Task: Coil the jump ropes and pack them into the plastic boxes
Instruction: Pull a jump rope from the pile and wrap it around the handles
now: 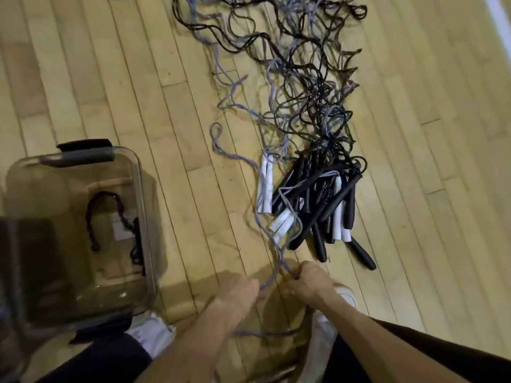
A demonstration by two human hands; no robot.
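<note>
Two hands at lower centre, the left hand (242, 289) and right hand (313, 280), each close their grip round a grey jump rope (278, 256) trailing up to the tangled pile (312, 205) at centre right, with the plastic box (146, 217) at lower left.

Illumination was dim and warm. The wooden floor (124, 100) read brightest at the upper right of the frame and darkest at the lower left. A soft shadow fell to the right of the plastic box (145, 217), and small glare spots marked its base. Floorboards bowed toward the frame edges. The grey jump rope (269, 280) at lower centre was blurred, and overall sharpness was low.
</note>
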